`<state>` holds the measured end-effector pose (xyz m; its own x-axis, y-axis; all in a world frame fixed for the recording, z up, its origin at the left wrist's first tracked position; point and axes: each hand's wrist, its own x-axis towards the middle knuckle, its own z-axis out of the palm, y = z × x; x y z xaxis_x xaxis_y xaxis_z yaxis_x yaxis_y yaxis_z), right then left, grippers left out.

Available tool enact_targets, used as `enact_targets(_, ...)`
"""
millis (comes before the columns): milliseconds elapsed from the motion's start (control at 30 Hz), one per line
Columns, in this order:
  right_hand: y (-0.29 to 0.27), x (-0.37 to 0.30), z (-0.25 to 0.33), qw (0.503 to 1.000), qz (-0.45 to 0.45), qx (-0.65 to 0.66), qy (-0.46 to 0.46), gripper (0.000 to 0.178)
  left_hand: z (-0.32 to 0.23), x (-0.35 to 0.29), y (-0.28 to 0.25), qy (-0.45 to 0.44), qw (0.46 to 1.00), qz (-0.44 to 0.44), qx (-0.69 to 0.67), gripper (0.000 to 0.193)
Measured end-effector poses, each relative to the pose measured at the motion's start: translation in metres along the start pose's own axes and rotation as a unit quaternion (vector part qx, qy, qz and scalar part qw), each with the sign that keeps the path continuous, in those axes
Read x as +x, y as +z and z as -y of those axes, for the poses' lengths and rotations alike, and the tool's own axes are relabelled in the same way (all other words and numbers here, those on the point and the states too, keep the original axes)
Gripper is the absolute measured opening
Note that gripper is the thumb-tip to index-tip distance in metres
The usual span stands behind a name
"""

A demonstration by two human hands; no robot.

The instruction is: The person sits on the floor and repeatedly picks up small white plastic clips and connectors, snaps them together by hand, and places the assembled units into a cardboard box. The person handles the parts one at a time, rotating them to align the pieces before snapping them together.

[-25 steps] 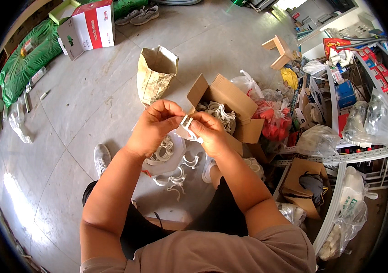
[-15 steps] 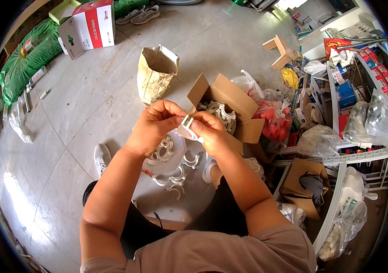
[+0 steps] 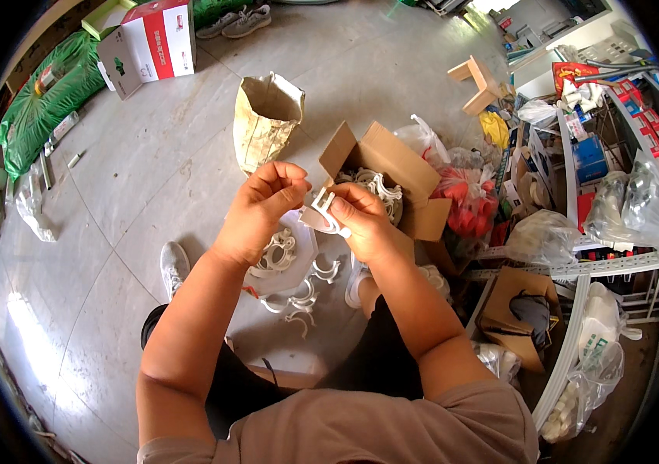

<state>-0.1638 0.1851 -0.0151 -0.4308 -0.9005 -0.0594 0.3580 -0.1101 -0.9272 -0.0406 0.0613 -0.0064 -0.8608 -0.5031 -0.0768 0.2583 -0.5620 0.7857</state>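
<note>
Two bare hands meet at chest height: the right hand (image 3: 370,224) grips a white clip (image 3: 320,213) between thumb and fingers, the clip jutting from the fingertips toward the other side. Just left of that grip, the left hand (image 3: 264,201) has its fingers curled and its thumb near the index finger, apart from the clip; whether it pinches something small I cannot tell. Below the grip and slightly left lies a pale tray (image 3: 298,271), partly hidden by the left hand and forearm, with white rings (image 3: 277,255) resting in it. Nearer the person's body than the tray, several loose clips (image 3: 328,277) lie scattered on the floor. A grey shoe (image 3: 175,267) stands to the left of all this. Just right of the grip and a little beyond it is an open cardboard carton (image 3: 403,158), holding more white curved pieces (image 3: 382,189). Past the carton, farther right, sits a clear bag with red contents (image 3: 465,201). Straight ahead and slightly left stands a crumpled paper sack (image 3: 260,143), its mouth open. Well beyond on the right is a small wooden stool (image 3: 480,89); far off on the left, a white and red box (image 3: 163,42) stands beside a green bundle (image 3: 43,104).
</note>
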Motion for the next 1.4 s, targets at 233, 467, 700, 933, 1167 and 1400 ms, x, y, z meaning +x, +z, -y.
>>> enact_targets(233,-0.004,-0.002,-0.001,1.000,-0.008,0.017,0.018,0.018,0.003,-0.001,-0.004,-0.004,0.994,0.035,0.101,0.011)
enact_targets(467,-0.011,0.006,0.011,0.945,0.046,0.318,0.062,0.027,0.003,0.000,-0.008,0.024,0.989,-0.013,0.144,0.007)
enact_targets(700,-0.033,0.011,0.014,0.906,0.009,0.414,0.087,0.033,0.000,-0.011,0.003,-0.045,0.990,0.102,0.089,0.019)
enact_targets(933,-0.010,0.009,0.012,0.967,-0.248,-0.037,-0.038,0.032,0.000,-0.007,0.002,-0.057,0.994,0.051,0.079,0.017)
enact_targets(1167,-0.003,0.003,0.010,0.817,0.001,-0.508,-0.273,0.023,-0.001,-0.005,0.001,-0.083,0.996,-0.016,0.033,0.016)
enact_targets(1400,-0.004,-0.003,-0.002,0.960,-0.008,-0.275,-0.058,0.022,0.000,-0.004,0.004,-0.082,0.996,-0.011,0.038,0.018)
